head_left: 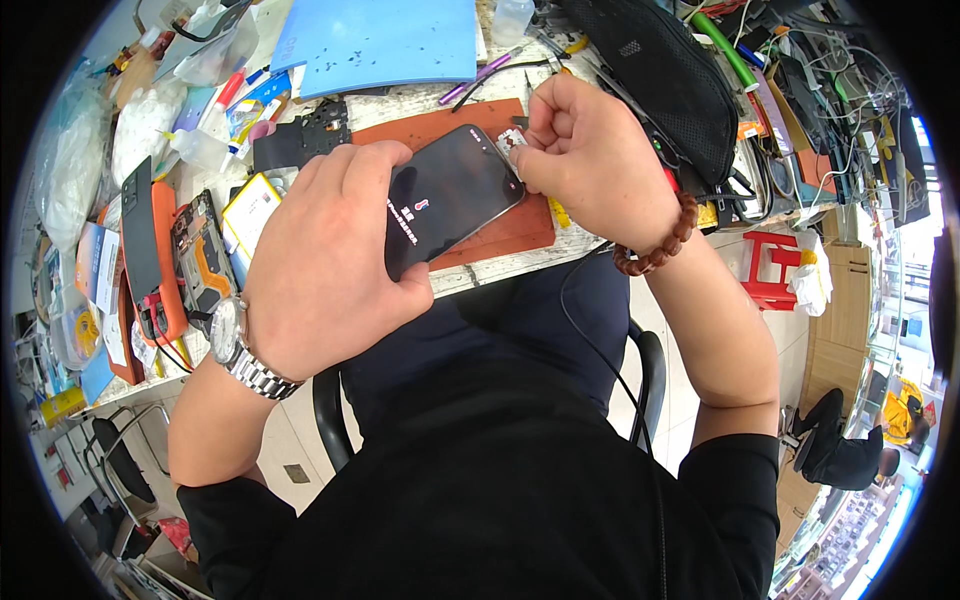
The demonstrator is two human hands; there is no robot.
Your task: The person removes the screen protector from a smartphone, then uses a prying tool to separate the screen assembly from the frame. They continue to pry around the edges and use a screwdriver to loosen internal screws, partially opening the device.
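My left hand [325, 250] grips a dark smartphone [455, 185] by its left side, thumb at the lower edge and fingers over the far one. The phone's screen is lit with a small red-and-white icon and a few lines of text. At its upper right edge, my right hand [595, 155] pinches a thin metal razor blade [508, 139] between thumb and fingers. Whether the blade is inside the phone's seam I cannot tell. Beneath the phone lies a reddish-brown mat [520, 232], partly covered by it and my hands.
A blue pad [380, 45] lies at the back. Beyond my right hand sits a black mesh pouch [665, 85], beside tangled cables. To the left are an opened phone [202, 250] and an orange device [163, 260]. A red stool [768, 272] and a person [845, 445] appear at right.
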